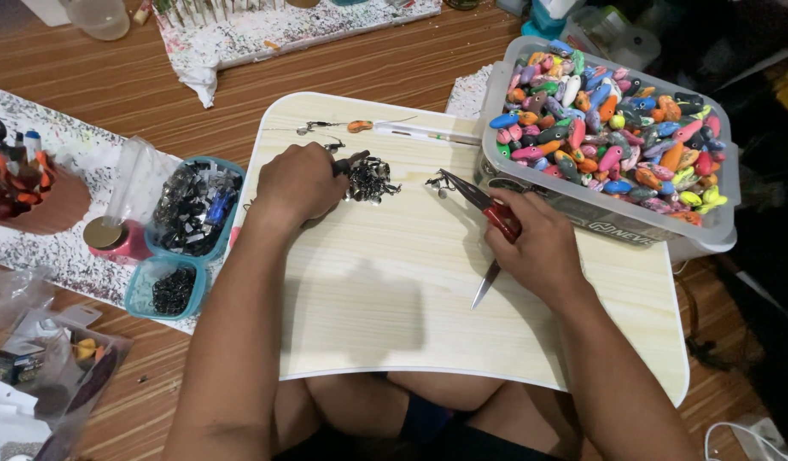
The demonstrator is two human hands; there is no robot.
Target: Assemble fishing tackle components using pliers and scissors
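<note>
**A:** Head view, the only 1 I have. What's the left hand (298, 183) doing from where you sit?

**B:** It sits in the centre-left of the frame, knuckles up, fingers curled down at the edge of the pile of small dark metal fittings (370, 179) on the pale lap board (411, 290). Whether it pinches a fitting I cannot tell; the fingertips are hidden under the hand.

**A:** And the right hand (539, 252)?

**B:** Clenched around the red-handled pliers (484, 205), right of centre. The tips point up-left and nip a small metal piece (437, 182), just beside the pile but apart from it.

**A:** What surrounds them?

**B:** At the upper right, the clear tub of painted lure bodies (607, 111), touching the board's edge. A finished orange lure on wire (347, 126) lies at the top of the board. At the left, 2 teal trays (176, 248) of dark hardware.

**A:** My worry from here?

**B:** I judge the piece in the pliers could spring free if the squeeze slackens, and it would vanish off the board. The loose pile is close to the left wrist too; a sweep would scatter it. The tub overhangs near the right elbow, so a nudge could tip it.
</note>
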